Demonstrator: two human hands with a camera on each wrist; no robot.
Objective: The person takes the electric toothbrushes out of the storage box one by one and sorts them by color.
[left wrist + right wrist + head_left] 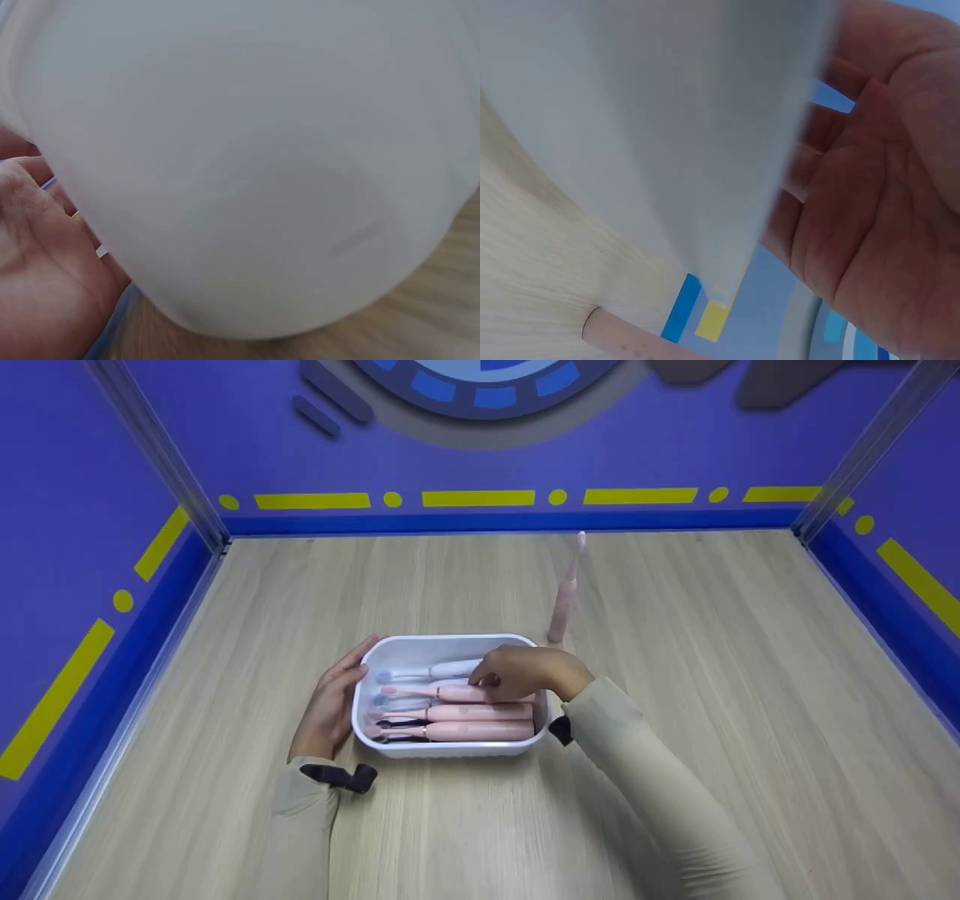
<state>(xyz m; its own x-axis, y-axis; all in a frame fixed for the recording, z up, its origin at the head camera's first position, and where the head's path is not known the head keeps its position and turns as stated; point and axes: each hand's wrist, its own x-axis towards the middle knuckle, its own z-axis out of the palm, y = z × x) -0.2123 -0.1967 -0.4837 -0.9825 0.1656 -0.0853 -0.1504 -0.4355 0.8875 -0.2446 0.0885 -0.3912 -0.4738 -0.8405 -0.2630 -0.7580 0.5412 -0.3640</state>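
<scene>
A white plastic bin (450,748) holds several electric toothbrushes lying side by side, pink, white and dark ones. At its left end, my left hand (330,701) grips the wall with the thumb at the rim and the fingers along the outside. My right hand (525,671) reaches over the right end into the bin, its fingertips pinching the handle of a pink electric toothbrush (454,693). Below that one lie two more pink toothbrushes (480,731), and a white toothbrush (450,669) lies behind it. The bin's wall (652,112) hides the right fingertips in the right wrist view.
Behind the bin's right end, another pink electric toothbrush (564,604) stands upright on the wooden table (675,622). Blue-purple panels (480,465) with yellow marks enclose the back and sides of the table.
</scene>
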